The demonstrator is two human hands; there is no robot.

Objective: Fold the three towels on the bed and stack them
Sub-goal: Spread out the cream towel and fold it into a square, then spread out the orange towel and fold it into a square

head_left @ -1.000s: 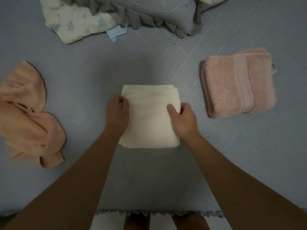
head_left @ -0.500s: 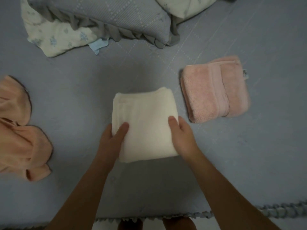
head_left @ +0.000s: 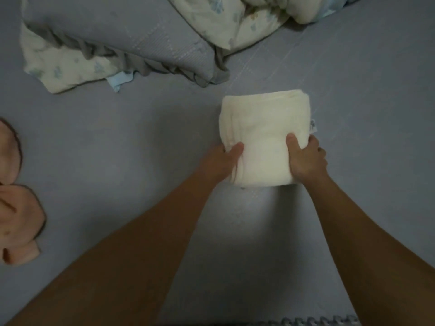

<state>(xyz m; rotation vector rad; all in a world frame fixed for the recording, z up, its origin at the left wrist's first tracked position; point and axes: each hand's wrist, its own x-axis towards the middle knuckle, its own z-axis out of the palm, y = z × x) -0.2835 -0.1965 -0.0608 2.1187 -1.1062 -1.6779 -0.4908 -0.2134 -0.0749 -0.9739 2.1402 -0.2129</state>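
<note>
A folded cream towel point(head_left: 263, 123) sits right of centre on the grey-blue bed sheet point(head_left: 113, 147). My left hand point(head_left: 221, 161) grips its near left corner, thumb on top. My right hand point(head_left: 306, 161) grips its near right corner the same way. The folded pink towel is hidden; only a small white tag point(head_left: 313, 126) sticks out at the cream towel's right edge, where the pink towel lay. A crumpled orange towel point(head_left: 16, 220) lies unfolded at the far left edge.
A grey ruffled pillow point(head_left: 117, 31) and a floral quilt point(head_left: 223, 17) lie at the back of the bed. A second floral cloth point(head_left: 58, 69) pokes out under the pillow. The bed's frilled front edge point(head_left: 306, 322) runs along the bottom.
Both hands carried the cream towel from the middle of the bed to the right. It now covers the spot where the pink towel lay. The view shifted too.
</note>
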